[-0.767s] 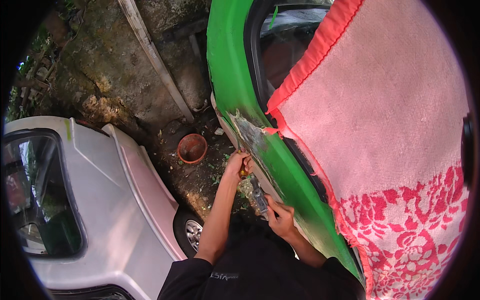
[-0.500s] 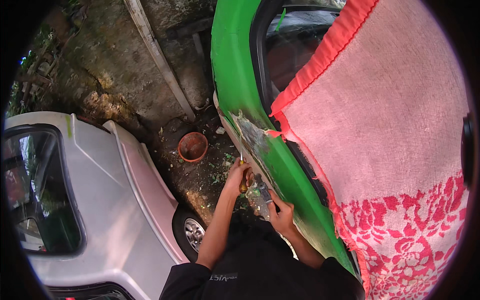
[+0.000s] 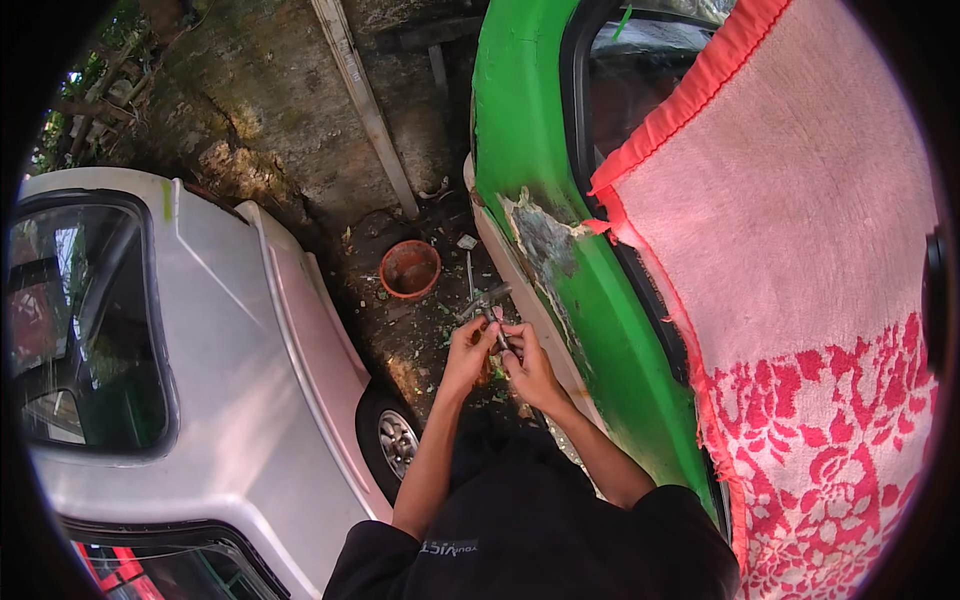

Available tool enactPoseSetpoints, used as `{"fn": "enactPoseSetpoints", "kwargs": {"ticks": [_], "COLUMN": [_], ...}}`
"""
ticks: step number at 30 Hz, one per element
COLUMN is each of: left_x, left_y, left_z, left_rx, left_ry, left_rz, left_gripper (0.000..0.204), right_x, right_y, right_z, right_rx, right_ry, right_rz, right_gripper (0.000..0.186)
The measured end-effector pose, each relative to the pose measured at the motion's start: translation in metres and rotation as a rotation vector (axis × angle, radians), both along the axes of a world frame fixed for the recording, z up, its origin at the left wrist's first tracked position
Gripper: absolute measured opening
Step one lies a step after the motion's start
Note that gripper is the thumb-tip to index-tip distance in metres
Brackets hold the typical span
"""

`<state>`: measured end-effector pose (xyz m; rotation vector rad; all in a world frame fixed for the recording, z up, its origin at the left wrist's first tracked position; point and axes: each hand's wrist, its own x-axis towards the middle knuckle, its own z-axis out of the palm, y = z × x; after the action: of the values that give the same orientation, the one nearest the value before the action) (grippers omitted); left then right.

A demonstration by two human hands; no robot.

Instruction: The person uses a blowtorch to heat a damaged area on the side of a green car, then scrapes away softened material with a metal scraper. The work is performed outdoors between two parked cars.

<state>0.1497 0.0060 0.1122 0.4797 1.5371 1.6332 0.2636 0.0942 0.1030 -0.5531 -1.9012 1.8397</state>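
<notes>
Between the cars, my left hand [image 3: 470, 345] and right hand [image 3: 528, 362] pinch a small scraper [image 3: 488, 312] shut-fingered (probably readying it), next wanting the bare patch [image 3: 545, 240] on the green car [image 3: 520, 130]

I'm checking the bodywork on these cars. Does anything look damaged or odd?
Yes. The green car has a patch of stripped paint on its side panel, grey and ragged-edged, just below the window. A pink and red towel hangs over its door.

We see a narrow strip of bare ground [image 3: 420, 345] at frame centre, hemmed by the silver car [image 3: 230, 400] at left and the green car [image 3: 540, 160] at right. An orange pot [image 3: 409, 268] blocks the strip's upper part, and a pink cloth [image 3: 800, 250] covers the right.
</notes>
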Motion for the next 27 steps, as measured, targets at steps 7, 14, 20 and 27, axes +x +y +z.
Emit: {"fn": "enactPoseSetpoints", "kwargs": {"ticks": [7, 14, 20, 27], "left_x": [0.003, -0.007, -0.012, -0.005], "left_y": [-0.013, -0.011, -0.023, -0.033], "left_z": [-0.022, -0.020, -0.019, -0.035], "left_rx": [0.192, 0.291, 0.362, 0.346], "left_ry": [-0.100, -0.133, -0.122, -0.055], "left_rz": [0.153, 0.126, 0.111, 0.256], "left_gripper": [0.027, 0.032, 0.036, 0.036], "right_x": [-0.010, -0.023, -0.034, -0.047], "right_y": [-0.004, 0.003, 0.004, -0.024], "right_z": [-0.014, -0.021, -0.039, -0.034], "right_rx": [-0.888, -0.952, -1.021, -1.007], "right_ry": [-0.134, -0.169, -0.119, -0.133], "right_rz": [0.144, 0.189, 0.356, 0.185], "right_gripper": [0.017, 0.025, 0.033, 0.032]}}
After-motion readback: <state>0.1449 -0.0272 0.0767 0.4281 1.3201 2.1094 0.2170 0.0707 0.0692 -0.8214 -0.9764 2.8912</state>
